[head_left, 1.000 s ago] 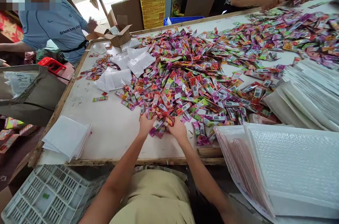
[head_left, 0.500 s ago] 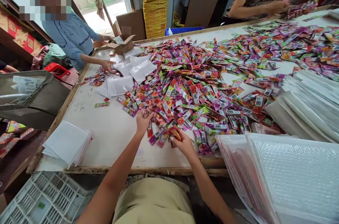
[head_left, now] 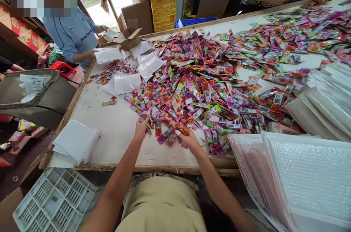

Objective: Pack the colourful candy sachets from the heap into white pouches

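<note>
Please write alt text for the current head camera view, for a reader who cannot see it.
A left hand and a right hand each hold small packets at the near edge of a colourful pile on a white table. Bubble mailers lie at the right; at the far left, another person in blue holds a white pouch.

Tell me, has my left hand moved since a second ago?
Yes. Your left hand has moved left, closer to the green packet lying apart from the main pile on the table.
</note>
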The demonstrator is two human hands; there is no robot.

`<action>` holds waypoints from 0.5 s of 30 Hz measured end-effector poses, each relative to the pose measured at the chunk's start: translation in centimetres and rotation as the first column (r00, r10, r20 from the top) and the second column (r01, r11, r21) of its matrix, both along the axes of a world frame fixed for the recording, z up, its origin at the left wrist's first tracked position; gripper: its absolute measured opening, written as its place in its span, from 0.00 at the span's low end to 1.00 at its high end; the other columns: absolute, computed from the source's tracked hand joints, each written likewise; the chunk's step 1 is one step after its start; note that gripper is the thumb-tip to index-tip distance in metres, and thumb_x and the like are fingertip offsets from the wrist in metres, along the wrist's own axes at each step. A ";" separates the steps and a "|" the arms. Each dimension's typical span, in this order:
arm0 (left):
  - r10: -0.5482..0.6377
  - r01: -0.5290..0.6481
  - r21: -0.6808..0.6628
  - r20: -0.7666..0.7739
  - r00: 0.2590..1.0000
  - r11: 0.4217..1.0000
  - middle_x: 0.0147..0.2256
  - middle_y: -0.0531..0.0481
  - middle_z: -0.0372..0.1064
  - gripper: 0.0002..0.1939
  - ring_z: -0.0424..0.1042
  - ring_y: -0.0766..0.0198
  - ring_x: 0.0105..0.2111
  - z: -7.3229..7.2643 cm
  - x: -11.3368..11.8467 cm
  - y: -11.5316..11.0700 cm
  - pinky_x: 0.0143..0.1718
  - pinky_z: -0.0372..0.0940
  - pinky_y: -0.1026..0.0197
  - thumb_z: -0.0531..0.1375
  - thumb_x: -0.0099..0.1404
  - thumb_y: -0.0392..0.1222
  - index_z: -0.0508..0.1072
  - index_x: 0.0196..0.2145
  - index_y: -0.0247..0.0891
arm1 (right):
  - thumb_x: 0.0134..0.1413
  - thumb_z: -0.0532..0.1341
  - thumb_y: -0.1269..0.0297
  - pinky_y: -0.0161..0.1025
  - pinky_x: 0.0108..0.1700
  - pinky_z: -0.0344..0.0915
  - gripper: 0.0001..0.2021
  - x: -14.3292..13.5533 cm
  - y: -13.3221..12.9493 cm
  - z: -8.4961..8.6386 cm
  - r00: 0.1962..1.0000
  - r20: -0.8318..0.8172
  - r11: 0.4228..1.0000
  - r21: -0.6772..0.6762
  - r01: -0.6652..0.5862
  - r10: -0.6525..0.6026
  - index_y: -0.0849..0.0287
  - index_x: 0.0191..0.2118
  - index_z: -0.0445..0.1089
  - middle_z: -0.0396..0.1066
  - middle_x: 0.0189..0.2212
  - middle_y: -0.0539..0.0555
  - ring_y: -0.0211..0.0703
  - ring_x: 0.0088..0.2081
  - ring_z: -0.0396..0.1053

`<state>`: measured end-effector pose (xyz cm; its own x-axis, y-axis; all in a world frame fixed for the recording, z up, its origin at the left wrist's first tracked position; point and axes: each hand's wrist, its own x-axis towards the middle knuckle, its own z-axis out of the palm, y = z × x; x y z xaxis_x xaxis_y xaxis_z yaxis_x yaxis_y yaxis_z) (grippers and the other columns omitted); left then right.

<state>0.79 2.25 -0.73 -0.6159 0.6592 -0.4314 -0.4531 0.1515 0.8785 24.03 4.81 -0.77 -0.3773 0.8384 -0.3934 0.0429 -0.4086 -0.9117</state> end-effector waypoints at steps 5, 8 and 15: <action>0.164 -0.155 0.052 -0.284 0.945 0.986 0.31 0.51 0.72 0.20 0.72 0.67 0.27 0.5 -2.7 -2.7 0.29 0.66 0.65 0.70 0.47 0.48 0.70 0.35 0.37 | 0.36 0.67 0.53 0.38 0.29 0.64 0.21 3.3 -1.4 -1.7 0.986 0.167 0.996 0.085 -0.019 0.005 0.59 0.37 0.69 0.71 0.27 0.51 0.41 0.27 0.65; 0.133 -0.142 -0.024 -0.231 0.964 0.990 0.25 0.54 0.68 0.20 0.69 0.66 0.21 1.3 -3.7 -2.0 0.22 0.61 0.64 0.67 0.50 0.53 0.66 0.33 0.38 | 0.44 0.62 0.54 0.39 0.32 0.64 0.16 1.8 -0.6 -1.1 0.926 0.378 0.955 0.272 -0.117 0.005 0.58 0.37 0.71 0.72 0.28 0.51 0.43 0.29 0.67; -0.246 -0.015 -0.443 -0.525 0.815 0.897 0.21 0.49 0.67 0.17 0.75 0.50 0.37 -0.1 -2.1 3.7 0.34 0.62 0.60 0.70 0.37 0.34 0.65 0.21 0.41 | 0.50 0.62 0.67 0.40 0.39 0.63 0.17 -8.9 0.0 1.3 0.526 0.835 0.750 0.243 -0.615 0.160 0.60 0.48 0.67 0.72 0.46 0.62 0.51 0.42 0.72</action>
<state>-1.34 5.98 -0.82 -0.7616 0.5833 -0.2824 0.1372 0.5709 0.8094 15.16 4.80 0.55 -0.4826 0.8208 -0.3056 0.8097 0.2851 -0.5128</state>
